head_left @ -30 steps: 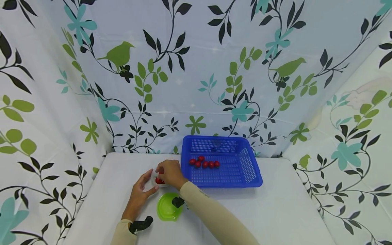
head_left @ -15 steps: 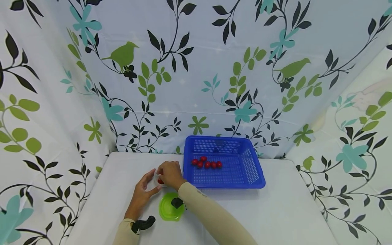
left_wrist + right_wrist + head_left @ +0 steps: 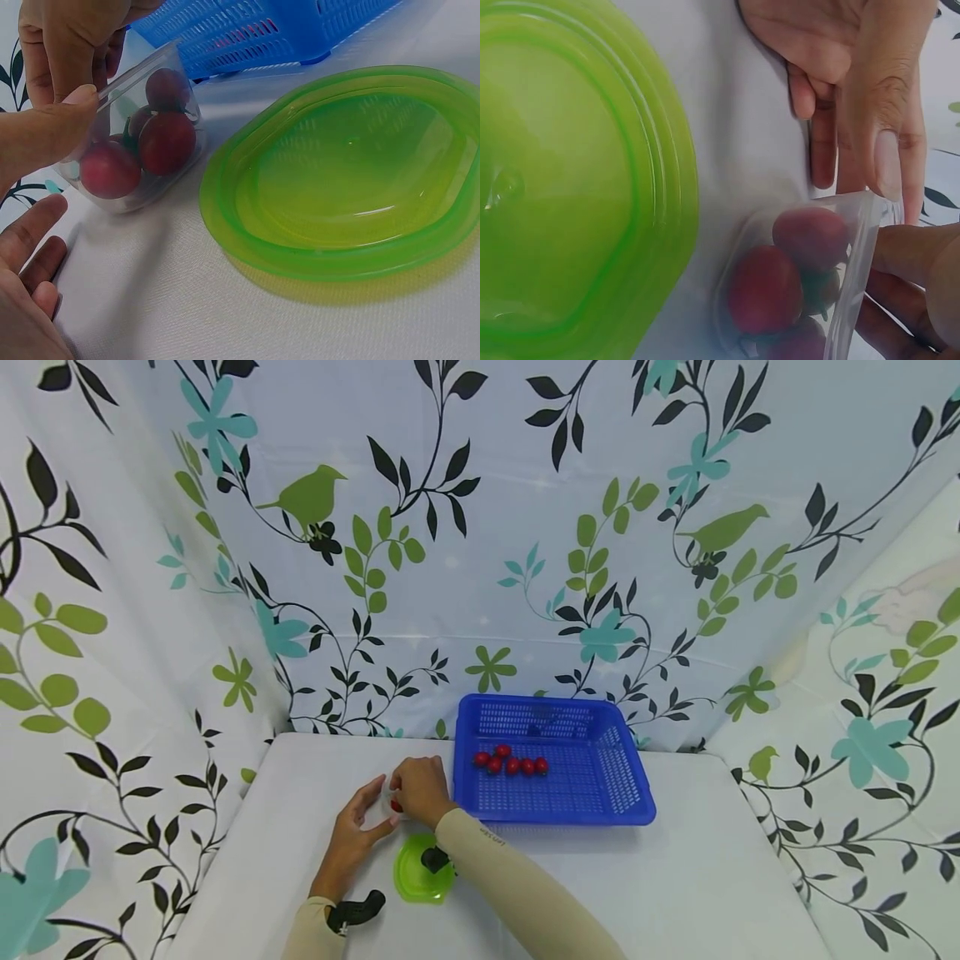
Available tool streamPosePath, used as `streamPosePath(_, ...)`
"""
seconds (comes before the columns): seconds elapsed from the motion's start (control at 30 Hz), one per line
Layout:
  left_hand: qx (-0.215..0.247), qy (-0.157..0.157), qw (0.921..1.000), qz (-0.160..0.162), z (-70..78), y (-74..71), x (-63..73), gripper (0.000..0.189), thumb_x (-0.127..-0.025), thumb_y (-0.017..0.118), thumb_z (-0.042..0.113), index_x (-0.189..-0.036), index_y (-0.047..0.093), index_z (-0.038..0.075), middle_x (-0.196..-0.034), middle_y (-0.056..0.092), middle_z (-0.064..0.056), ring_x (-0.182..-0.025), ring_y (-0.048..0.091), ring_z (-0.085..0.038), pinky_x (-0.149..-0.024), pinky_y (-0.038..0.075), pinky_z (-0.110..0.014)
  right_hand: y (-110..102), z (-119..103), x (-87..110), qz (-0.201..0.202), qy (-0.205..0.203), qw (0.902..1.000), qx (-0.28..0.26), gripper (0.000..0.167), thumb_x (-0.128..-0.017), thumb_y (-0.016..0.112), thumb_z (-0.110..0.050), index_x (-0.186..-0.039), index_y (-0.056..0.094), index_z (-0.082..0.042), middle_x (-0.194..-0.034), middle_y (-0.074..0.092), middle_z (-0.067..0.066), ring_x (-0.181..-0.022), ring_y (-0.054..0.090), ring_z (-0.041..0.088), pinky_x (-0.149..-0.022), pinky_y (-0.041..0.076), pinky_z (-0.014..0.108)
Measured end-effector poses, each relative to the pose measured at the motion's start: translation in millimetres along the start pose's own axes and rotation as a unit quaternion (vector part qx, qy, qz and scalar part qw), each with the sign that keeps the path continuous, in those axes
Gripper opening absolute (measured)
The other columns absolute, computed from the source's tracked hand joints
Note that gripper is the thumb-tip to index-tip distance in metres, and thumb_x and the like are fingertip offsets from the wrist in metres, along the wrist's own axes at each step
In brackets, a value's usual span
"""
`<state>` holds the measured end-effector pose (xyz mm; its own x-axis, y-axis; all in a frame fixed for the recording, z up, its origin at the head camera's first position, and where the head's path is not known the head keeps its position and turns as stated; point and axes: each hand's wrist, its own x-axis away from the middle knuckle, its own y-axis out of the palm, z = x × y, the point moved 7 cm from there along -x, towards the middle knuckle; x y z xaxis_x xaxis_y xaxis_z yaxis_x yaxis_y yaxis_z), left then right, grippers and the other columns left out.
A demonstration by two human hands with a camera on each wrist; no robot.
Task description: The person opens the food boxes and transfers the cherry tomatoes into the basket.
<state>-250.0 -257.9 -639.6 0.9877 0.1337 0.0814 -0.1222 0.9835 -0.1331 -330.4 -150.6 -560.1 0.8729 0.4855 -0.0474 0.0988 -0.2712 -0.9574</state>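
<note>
A small clear plastic container (image 3: 135, 161) with several red cherry tomatoes (image 3: 166, 142) stands on the white table. My left hand (image 3: 352, 839) curves round its left side, thumb at the rim and the other fingers spread low beside it. My right hand (image 3: 422, 789) reaches in from above with bent fingers, their tips down inside the container among the tomatoes. I cannot tell whether those fingertips hold a tomato. Close in front lies a translucent green lid (image 3: 420, 877), partly covered by the right wrist's camera in the head view.
A blue plastic basket (image 3: 633, 793) stands just right of the container, with several more cherry tomatoes (image 3: 513, 766) at its left side. A patterned curtain (image 3: 487, 568) hangs behind the table's far edge and along both sides.
A red tomato showed at my right fingertips earlier; now the fingers sit lower in the container and less red shows. The left hand keeps its place while the whole view shifts slightly.
</note>
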Motion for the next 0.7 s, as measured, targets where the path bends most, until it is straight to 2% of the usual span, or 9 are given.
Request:
streamPosePath(0.13,0.002,-0.002,1.0,0.001,0.7,1.8,-0.1,0.08,-0.092,0.085,0.028,-0.161,0.044,0.027,-0.171,0.04,-0.004,-0.163,0.028,-0.031,-0.131,0.01,-0.07,-2.1,-1.5,2.0,0.014,-0.013,0.9998,0.01,0.007,-0.092,0.084,-0.025,-0.086,0.085,-0.028,-0.084,0.08,-0.013,-0.085,0.069,0.01,-0.092,0.047,0.033)
streamPosePath(0.33,-0.003,-0.002,1.0,0.003,1.8,3.3,0.1,0.08,-0.092,0.085,0.028,-0.161,0.045,0.028,-0.171,0.04,-0.002,-0.163,0.029,-0.03,-0.131,0.011,-0.07,-3.7,-0.8,4.0,0.023,-0.021,0.9994,0.013,0.017,-0.093,0.083,-0.027,-0.076,0.081,-0.029,-0.075,0.075,-0.015,-0.08,0.065,0.008,-0.09,0.045,0.032)
streamPosePath(0.7,0.0,-0.005,1.0,0.003,1.7,-0.1,1.6,0.078,-0.092,0.085,0.024,-0.16,0.046,0.029,-0.171,0.04,-0.003,-0.164,0.028,-0.029,-0.132,0.011,-0.068,-14.3,5.2,4.3,0.035,0.003,0.9965,-0.076,0.015,-0.095,0.082,-0.026,-0.081,0.081,-0.028,-0.076,0.074,-0.018,-0.077,0.058,0.002,-0.093,0.045,0.029)
